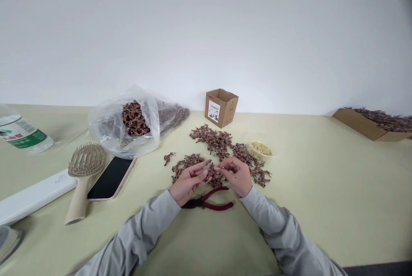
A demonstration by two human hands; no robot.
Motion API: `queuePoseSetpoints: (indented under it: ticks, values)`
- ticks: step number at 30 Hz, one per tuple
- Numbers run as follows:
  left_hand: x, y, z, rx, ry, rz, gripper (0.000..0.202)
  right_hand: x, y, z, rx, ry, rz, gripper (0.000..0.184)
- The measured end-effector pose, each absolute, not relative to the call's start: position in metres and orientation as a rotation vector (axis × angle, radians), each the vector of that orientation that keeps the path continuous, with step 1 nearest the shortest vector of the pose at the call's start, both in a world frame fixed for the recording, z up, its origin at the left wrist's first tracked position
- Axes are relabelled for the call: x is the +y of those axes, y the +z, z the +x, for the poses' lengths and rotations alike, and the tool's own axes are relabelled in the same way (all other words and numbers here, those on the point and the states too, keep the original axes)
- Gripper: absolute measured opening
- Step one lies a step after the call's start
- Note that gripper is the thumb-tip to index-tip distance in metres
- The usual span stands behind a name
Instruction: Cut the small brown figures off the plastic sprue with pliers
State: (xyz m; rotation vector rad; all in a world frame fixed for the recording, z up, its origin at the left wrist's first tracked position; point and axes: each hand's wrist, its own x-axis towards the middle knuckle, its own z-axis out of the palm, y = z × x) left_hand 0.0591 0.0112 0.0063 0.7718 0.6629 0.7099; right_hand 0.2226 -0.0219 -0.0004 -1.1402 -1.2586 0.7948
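Left hand (189, 183), right hand (236, 176): fingers half-curled, tips nearly meeting above small reddish-brown pieces (212, 141); hold unclear. Red-handled pliers (215, 201) lie just below.

- Pliers (206, 201) lie on the table (322, 203), before a heap of small pieces (222, 145).
- A cardboard box (221, 107) stands behind the heap.
- A plastic bag (107, 128) of pieces lies left of the box.
- A hairbrush (84, 173) lies just beside a phone (111, 178), further left.
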Motion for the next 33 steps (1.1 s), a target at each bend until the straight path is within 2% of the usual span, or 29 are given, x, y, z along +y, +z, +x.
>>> queuePoseSetpoints:
  ticks: [7, 12, 17, 33]
  values:
    - [0.011, 0.010, 0.059, 0.654, 0.732, 0.739, 0.047, -0.021, -0.002, 0.223, -1.133, 0.868, -1.119, 0.019]
    - [0.010, 0.009, 0.060, 0.640, 0.729, 0.708, 0.046, -0.020, -0.007, 0.215, -1.089, 1.098, -1.089, 0.031]
    - [0.010, 0.010, 0.061, 0.619, 0.713, 0.696, 0.046, -0.019, -0.011, 0.211, -1.057, 1.261, -1.053, 0.031]
    - [0.009, 0.007, 0.059, 0.620, 0.694, 0.720, 0.051, -0.022, -0.013, 0.208, -1.029, 1.339, -1.031, 0.032]
